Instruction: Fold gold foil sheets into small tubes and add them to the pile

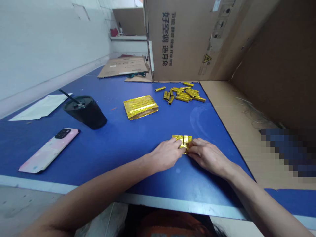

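Note:
A small piece of gold foil (187,139) lies on the blue table between my hands, with a dark slit down its middle. My left hand (169,153) grips its left side, fingers closed on it. On the other side my right hand (206,153) pinches the foil's right edge. The fingertips cover part of the lower half. Farther off, a larger gold foil packet (140,106) rests flat, left of the hands. Several small folded gold strips (184,94) are heaped near the table's back edge.
To the left stand a black cup with a straw (86,112), a phone in a pink and white case (49,151) and a white paper (40,107). A large cardboard box (185,42) rises behind the strips. Cardboard (229,125) covers the table's right side.

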### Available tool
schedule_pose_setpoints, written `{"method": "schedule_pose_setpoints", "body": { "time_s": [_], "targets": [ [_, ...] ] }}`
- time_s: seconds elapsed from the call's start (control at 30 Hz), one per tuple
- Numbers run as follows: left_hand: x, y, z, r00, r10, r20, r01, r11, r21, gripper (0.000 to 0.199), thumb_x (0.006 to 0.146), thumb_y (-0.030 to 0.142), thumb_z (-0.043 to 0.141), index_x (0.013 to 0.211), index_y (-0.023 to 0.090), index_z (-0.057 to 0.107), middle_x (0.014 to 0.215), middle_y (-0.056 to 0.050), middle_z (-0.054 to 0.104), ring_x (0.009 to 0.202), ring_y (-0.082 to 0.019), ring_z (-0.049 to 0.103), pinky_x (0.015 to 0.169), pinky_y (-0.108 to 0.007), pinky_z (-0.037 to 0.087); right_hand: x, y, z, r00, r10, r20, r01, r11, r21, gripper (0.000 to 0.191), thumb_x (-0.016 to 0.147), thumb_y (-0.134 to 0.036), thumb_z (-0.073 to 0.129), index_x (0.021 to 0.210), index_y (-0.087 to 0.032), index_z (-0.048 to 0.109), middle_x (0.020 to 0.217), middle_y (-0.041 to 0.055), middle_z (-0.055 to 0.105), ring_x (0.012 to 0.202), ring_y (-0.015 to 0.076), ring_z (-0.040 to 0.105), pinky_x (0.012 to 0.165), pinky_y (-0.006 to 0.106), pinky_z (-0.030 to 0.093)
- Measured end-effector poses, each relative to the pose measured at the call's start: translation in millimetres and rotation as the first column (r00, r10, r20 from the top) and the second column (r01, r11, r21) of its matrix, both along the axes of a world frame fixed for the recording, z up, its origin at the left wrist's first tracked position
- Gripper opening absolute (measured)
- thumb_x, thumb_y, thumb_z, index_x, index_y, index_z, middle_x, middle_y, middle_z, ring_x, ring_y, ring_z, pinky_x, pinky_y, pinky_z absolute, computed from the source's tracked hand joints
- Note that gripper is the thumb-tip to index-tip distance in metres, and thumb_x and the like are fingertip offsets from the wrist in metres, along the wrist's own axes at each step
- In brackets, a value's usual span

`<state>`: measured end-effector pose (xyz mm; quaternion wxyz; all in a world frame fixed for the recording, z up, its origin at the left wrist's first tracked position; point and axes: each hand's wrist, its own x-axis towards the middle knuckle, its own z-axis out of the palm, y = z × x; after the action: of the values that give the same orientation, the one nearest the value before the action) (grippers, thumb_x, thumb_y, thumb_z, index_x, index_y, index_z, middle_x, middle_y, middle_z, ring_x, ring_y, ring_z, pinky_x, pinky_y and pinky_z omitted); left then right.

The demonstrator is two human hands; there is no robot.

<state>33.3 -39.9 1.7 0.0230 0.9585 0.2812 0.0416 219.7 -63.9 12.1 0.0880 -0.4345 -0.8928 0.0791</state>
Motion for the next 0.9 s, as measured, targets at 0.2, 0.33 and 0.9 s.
{"method": "schedule_pose_setpoints", "body": {
  "time_s": [0.2,0.33,0.9],
  "targets": [
    [2.9,1.7,0.7,0.999,0.011,0.033,-0.008,0.998,-0.07,0.023,0.086,0.029,0.047,0.101,0.019,0.06,0.104,-0.007,0.057,0.102,-0.022,0.049,0.088,-0.034,0.042,-0.8,-0.5,-1.3,0.998,-0.048,-0.041,0.046,0.997,-0.061,0.02,0.084,-0.022,0.047,0.093,-0.019,0.065,0.108,0.0097,0.061,0.1,0.0219,0.055,0.088,0.039,0.042],
    [1.6,2.9,-3.8,0.998,-0.015,0.058,0.018,0.998,-0.066,0.024,0.085,0.028,0.048,0.104,0.018,0.059,0.108,-0.008,0.057,0.106,-0.022,0.047,0.092,-0.035,0.04,2.5,2.4,-6.5,0.995,-0.089,-0.048,0.081,0.985,-0.151,0.023,0.083,-0.023,0.049,0.103,-0.019,0.059,0.128,0.012,0.05,0.122,0.0243,0.042,0.1,0.049,0.03],
    [2.6,8.4,-1.1,0.998,-0.006,0.062,0.014,0.993,-0.121,0.018,0.083,0.027,0.052,0.094,0.019,0.063,0.098,-0.006,0.06,0.099,-0.02,0.052,0.088,-0.034,0.042,22.5,14.4,-1.9,0.982,-0.103,-0.158,0.063,0.969,-0.239,0.022,0.084,-0.026,0.046,0.098,-0.02,0.063,0.122,0.0093,0.057,0.118,0.0203,0.047,0.098,0.041,0.038]
  ]
}}
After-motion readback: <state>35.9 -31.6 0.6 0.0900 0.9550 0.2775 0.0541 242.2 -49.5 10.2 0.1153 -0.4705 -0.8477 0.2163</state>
